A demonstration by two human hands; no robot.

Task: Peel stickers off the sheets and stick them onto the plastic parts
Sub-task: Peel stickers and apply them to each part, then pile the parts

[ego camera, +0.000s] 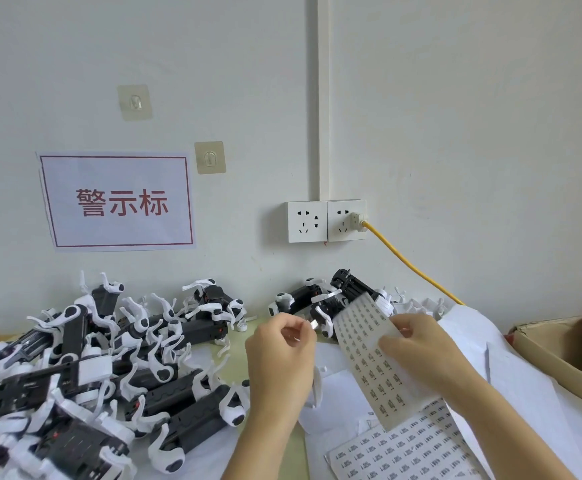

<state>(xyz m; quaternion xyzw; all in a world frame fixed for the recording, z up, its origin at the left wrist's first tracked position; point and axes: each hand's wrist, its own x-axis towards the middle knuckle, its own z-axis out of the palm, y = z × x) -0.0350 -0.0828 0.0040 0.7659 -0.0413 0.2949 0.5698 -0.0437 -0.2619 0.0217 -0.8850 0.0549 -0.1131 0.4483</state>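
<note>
Hands: both are working just above the surface, close together in front of me.
Left hand [281,344]: I am pinching a small sticker [312,325] between thumb and fingertips, fingers curled, holding it up off the sheet.
Right hand [417,344]: I am gripping the sheet [365,348] by its right edge, fingers curled round it, keeping it tilted up toward the wall.
Sheet: many stickers are showing on it in rows; I cannot tell how many gaps there are.
Second sheet [404,448]: it is lying flat near me, just below the held one, looking full.
Parts [85,372]: a big heap of black-and-white plastic pieces is sitting on the left of the surface; a smaller cluster [338,299] is lying behind the sheet by the wall.
Box [559,355]: a cardboard box at the right is holding at least one more part.
Sticker target: no part is in my hands, so the peeled sticker is hanging free and touching nothing else.
Progress: I judge the peel of this one as done and the sticking as not yet done.
Remaining: judging by the heap and the sheets, plenty is waiting; I cannot tell which parts are carrying stickers already.
Next: I would be picking a part and pressing the sticker on.
</note>
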